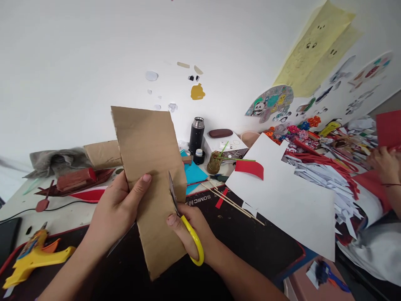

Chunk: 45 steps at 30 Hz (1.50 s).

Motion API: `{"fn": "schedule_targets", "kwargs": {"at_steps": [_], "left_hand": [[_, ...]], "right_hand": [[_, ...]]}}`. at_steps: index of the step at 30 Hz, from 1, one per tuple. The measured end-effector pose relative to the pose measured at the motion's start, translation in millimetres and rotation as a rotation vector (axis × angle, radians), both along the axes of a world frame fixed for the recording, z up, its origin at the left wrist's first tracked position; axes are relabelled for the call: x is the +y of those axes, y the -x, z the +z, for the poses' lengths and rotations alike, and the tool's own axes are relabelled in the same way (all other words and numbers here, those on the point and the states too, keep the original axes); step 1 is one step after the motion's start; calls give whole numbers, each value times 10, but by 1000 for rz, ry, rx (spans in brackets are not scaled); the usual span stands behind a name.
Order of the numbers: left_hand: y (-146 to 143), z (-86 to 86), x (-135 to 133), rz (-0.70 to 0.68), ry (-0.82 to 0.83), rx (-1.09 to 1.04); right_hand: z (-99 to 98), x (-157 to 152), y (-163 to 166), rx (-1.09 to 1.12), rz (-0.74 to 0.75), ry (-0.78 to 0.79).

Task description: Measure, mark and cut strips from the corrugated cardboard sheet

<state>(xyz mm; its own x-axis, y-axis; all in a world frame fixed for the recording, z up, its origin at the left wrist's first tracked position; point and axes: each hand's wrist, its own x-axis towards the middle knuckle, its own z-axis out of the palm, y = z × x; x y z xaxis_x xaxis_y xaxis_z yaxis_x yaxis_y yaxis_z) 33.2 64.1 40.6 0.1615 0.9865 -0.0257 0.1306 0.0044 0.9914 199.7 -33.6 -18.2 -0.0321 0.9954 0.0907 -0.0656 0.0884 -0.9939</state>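
Note:
My left hand [117,209] grips the left edge of a tall piece of brown cardboard [144,142], thumb lying on its face. In my right hand [196,232] is a pair of scissors [196,246] with yellow handles. One scissor blade shows in front of the cardboard, at a cut running in from the right edge near mid-height. The other blade is hidden behind the sheet. The cardboard is held up and slightly tilted above a black desk mat [232,242].
A yellow glue gun [37,255] lies at left, near a red model boat [77,184]. Behind are a black thermos [196,136] and a glue jar [214,163]. Thin sticks [234,202] and white paper [291,200] lie right. Another person's hand [387,165] holds red paper at far right.

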Motion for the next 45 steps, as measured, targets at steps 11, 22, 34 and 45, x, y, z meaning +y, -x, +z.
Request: {"fn": "schedule_targets", "kwargs": {"at_steps": [11,22,34,45], "left_hand": [[-113,-36,-105,93,-76,-10],[-133,-18,-130,80,-114,49],[-112,-31,-97,68,-118,65],[-147,-36,-101,51,-99,91]], "right_hand": [[24,-35,-88,-135,-72,-62],[57,-77,-99,-295,-108,-19],[11,-73,-43,-268,-130,-29],[-44,-107,-22,-264,-129,-37]]}}
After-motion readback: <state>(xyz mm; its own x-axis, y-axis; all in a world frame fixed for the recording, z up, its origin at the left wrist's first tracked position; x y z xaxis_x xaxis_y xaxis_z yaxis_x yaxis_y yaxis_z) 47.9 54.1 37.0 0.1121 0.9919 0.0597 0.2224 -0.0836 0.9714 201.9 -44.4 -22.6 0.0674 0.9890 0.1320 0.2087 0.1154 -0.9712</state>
